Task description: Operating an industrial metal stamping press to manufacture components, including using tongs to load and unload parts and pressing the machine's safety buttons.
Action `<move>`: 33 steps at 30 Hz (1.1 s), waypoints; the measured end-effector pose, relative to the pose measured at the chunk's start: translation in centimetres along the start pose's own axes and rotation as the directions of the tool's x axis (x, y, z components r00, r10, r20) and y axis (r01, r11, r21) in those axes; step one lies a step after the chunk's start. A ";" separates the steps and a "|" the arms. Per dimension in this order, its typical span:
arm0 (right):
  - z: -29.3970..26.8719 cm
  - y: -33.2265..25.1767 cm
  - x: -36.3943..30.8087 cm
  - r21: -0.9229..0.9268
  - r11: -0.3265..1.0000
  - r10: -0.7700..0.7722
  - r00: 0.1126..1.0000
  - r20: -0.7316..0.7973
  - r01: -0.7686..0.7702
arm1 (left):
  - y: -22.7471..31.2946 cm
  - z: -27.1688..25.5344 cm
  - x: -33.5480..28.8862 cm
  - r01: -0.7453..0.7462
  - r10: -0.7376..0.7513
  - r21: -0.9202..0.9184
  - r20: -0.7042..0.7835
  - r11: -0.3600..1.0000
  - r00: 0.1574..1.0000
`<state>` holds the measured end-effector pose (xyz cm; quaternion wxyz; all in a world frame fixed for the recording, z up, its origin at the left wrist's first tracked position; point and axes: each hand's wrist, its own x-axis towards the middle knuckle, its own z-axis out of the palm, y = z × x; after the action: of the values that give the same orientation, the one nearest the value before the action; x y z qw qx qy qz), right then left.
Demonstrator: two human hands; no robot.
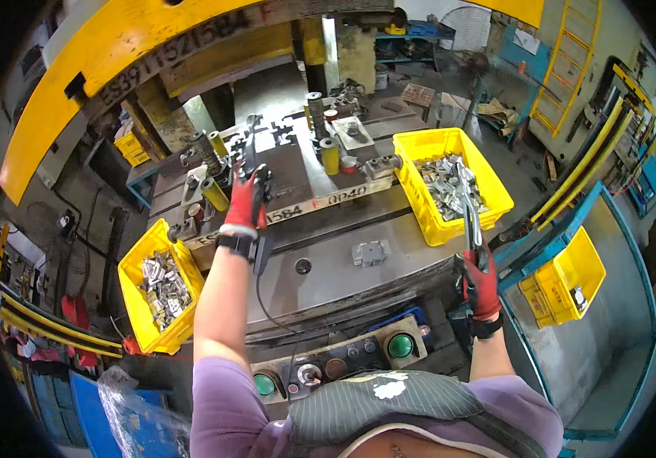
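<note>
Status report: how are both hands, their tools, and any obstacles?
Left hand: holding dark tool over die. Right hand: holding silver tongs over upper right yellow bin. Possible obstacle: yellow posts either side of dark tool.

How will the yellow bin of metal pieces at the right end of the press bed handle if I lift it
The yellow bin probably feels heavy for its size, since many metal pieces are piled inside. Those loose, jumbled pieces may shift if it tilts. Its walls look like moulded plastic, so it should stay fairly stiff.
</note>
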<state>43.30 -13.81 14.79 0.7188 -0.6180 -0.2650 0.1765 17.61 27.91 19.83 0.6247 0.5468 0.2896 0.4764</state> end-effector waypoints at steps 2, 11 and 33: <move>-1.0 0.6 0.5 -0.053 0.998 -0.039 0.996 -0.077 0.035 | 0.4 2.4 -4.0 -0.005 0.007 -0.144 0.017 0.990 1.000; -6.9 7.6 5.4 -0.261 0.963 0.051 0.994 -0.097 -0.075 | -2.4 0.8 -22.5 0.178 -0.179 0.019 0.010 0.984 0.984; 4.4 5.8 -8.7 -0.252 0.954 0.237 0.926 0.294 -0.164 | -1.1 -12.2 -32.3 0.123 -0.081 0.040 -0.547 0.992 0.833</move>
<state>34.16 -14.41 8.11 0.5702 -0.6816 -0.3316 0.3169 -5.07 3.44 10.82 0.5207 0.3954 0.5012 0.5669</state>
